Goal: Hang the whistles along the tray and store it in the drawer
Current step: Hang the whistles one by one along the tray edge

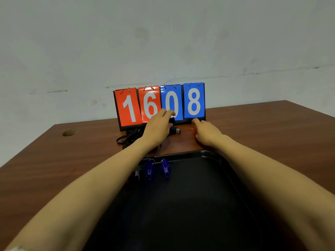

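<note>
A black tray (204, 153) lies on the brown table in front of me. Two blue whistles (149, 169) (166, 168) hang by rings from its far rim, and a darker whistle (137, 174) shows partly beside my left forearm. My left hand (157, 127) reaches past the tray and closes on a black whistle (175, 130), whose mouthpiece sticks out to the right. My right hand (206, 133) rests on the table right of it, index finger stretched forward, with a small reddish thing (192, 130) at its fingertips. Whether it grips that thing is unclear.
A flip scoreboard (159, 104) reading 1608 stands at the table's far side, right behind my hands. Black lanyard cords (129, 137) lie tangled left of my left hand. A round cable hole (69, 132) sits at the far left of the table (54, 169).
</note>
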A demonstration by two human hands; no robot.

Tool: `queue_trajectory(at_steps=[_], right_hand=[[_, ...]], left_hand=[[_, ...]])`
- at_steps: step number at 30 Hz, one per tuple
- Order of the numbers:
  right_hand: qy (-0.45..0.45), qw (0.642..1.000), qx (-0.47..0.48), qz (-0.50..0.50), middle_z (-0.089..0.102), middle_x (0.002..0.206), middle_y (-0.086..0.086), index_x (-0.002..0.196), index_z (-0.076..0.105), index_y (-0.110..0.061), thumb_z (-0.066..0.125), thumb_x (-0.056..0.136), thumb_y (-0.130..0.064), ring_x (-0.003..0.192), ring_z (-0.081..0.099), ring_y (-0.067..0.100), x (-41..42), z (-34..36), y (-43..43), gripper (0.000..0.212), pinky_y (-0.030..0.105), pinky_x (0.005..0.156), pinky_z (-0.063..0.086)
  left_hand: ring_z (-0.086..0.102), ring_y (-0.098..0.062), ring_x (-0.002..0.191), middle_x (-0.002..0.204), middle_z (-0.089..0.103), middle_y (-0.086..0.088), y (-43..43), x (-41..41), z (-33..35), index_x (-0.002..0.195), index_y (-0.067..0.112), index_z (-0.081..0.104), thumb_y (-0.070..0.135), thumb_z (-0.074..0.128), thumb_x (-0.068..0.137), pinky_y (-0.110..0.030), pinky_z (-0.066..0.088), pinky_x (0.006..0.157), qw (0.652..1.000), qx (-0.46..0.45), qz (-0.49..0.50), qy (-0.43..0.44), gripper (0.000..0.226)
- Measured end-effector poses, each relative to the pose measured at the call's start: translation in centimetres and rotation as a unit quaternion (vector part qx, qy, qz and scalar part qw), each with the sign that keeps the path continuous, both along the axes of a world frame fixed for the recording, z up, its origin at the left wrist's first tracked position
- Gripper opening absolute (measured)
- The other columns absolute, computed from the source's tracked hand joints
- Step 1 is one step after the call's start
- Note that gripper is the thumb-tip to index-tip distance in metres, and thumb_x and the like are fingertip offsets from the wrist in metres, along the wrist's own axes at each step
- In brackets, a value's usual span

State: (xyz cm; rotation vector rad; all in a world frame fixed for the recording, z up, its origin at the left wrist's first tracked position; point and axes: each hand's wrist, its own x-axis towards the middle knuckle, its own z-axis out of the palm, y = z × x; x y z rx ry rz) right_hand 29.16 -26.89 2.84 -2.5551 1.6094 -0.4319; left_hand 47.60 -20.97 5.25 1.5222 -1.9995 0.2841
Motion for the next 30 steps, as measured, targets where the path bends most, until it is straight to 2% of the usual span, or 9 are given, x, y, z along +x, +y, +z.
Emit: queue_trajectory(at_steps=[3, 6, 8, 11, 14, 18, 20, 25, 30], right_hand=[[0.011, 0.999, 0.037, -0.012, 0.041, 0.134, 0.019, 0.148, 0.021, -0.025, 0.044, 0.095, -0.013, 0.117, 0.049, 0.033, -0.9, 0.7, 1.2, 0.060, 0.040, 0.094, 0.047], [-0.041, 0.997, 0.055, -0.030, 0.037, 0.136, 0.018, 0.147, 0.026, -0.025, 0.043, 0.095, -0.013, 0.115, 0.051, 0.034, -1.5, 1.9, 2.7, 0.056, 0.038, 0.096, 0.046], [-0.077, 0.995, 0.049, -0.031, 0.041, 0.131, 0.016, 0.138, 0.039, -0.021, 0.046, 0.092, -0.013, 0.109, 0.053, 0.032, -1.8, 2.9, 3.9, 0.047, 0.036, 0.092, 0.046], [-0.140, 0.990, 0.031, -0.002, 0.050, 0.113, 0.015, 0.109, 0.046, -0.018, 0.051, 0.087, -0.005, 0.088, 0.052, 0.025, -2.2, 4.5, 6.3, 0.026, 0.027, 0.072, 0.042], [-0.186, 0.982, 0.019, 0.018, 0.054, 0.096, 0.010, 0.101, 0.043, -0.013, 0.054, 0.084, 0.000, 0.080, 0.050, 0.021, -2.2, 5.7, 8.9, 0.023, 0.027, 0.064, 0.039], [-0.178, 0.981, 0.026, 0.070, 0.054, 0.086, -0.001, 0.102, 0.046, -0.013, 0.065, 0.086, -0.016, 0.076, 0.050, 0.013, -2.4, 6.1, 12.4, 0.025, 0.019, 0.063, 0.041], [-0.168, 0.980, 0.036, 0.100, 0.055, 0.090, -0.008, 0.106, 0.055, -0.018, 0.066, 0.087, -0.023, 0.080, 0.051, 0.005, -2.6, 5.9, 13.7, 0.023, 0.014, 0.064, 0.038], [-0.192, 0.976, 0.062, 0.082, 0.062, 0.095, -0.007, 0.099, 0.066, -0.018, 0.070, 0.083, -0.025, 0.084, 0.054, 0.005, -2.8, 4.7, 15.3, 0.017, 0.012, 0.064, 0.038], [-0.145, 0.984, 0.078, 0.065, 0.059, 0.127, 0.005, 0.126, 0.058, -0.014, 0.053, 0.094, -0.015, 0.109, 0.055, 0.015, -2.2, 3.9, 16.1, 0.032, 0.023, 0.091, 0.043]], left_hand=[[0.055, -0.020, 0.103, 0.126, 0.047, -0.008, 2.1, -0.8, 1.2, 0.132, 0.014, 0.045, 0.015, 0.049, 0.095, -0.027, 0.050, 0.080, 0.998, -0.009, -0.047, 0.035, 0.037], [0.050, -0.013, 0.099, 0.125, 0.043, -0.008, 4.0, -1.8, 2.0, 0.135, 0.015, 0.044, 0.017, 0.047, 0.097, -0.015, 0.040, 0.082, 0.994, 0.007, -0.062, 0.093, 0.038], [0.045, -0.009, 0.098, 0.123, 0.043, -0.007, 5.5, -2.3, 2.5, 0.130, 0.015, 0.048, 0.019, 0.047, 0.097, -0.010, 0.035, 0.082, 0.986, 0.018, -0.060, 0.151, 0.033], [0.047, -0.009, 0.092, 0.115, 0.049, -0.007, 7.7, -2.9, 3.0, 0.118, 0.013, 0.053, 0.022, 0.053, 0.094, -0.009, 0.037, 0.075, 0.979, 0.023, -0.066, 0.193, 0.025], [0.057, -0.013, 0.078, 0.103, 0.058, -0.005, 10.0, -3.1, 3.3, 0.101, 0.014, 0.055, 0.024, 0.063, 0.088, -0.014, 0.043, 0.068, 0.967, 0.044, -0.084, 0.236, 0.018], [0.062, -0.022, 0.072, 0.088, 0.064, -0.006, 12.4, -2.9, 3.0, 0.088, 0.016, 0.054, 0.027, 0.070, 0.082, -0.027, 0.052, 0.062, 0.962, 0.067, -0.073, 0.254, 0.020], [0.062, -0.024, 0.076, 0.086, 0.063, -0.006, 13.4, -2.8, 2.9, 0.087, 0.015, 0.054, 0.026, 0.071, 0.081, -0.031, 0.054, 0.067, 0.962, 0.057, -0.056, 0.260, 0.021], [0.059, -0.018, 0.083, 0.089, 0.062, -0.004, 15.2, -2.1, 2.5, 0.085, 0.011, 0.054, 0.018, 0.070, 0.083, -0.017, 0.047, 0.069, 0.966, 0.065, -0.029, 0.248, 0.017], [0.055, -0.010, 0.078, 0.093, 0.060, 0.001, 15.7, -1.4, 1.8, 0.098, 0.014, 0.057, 0.020, 0.068, 0.085, -0.014, 0.045, 0.068, 0.956, 0.062, -0.001, 0.287, 0.018]])
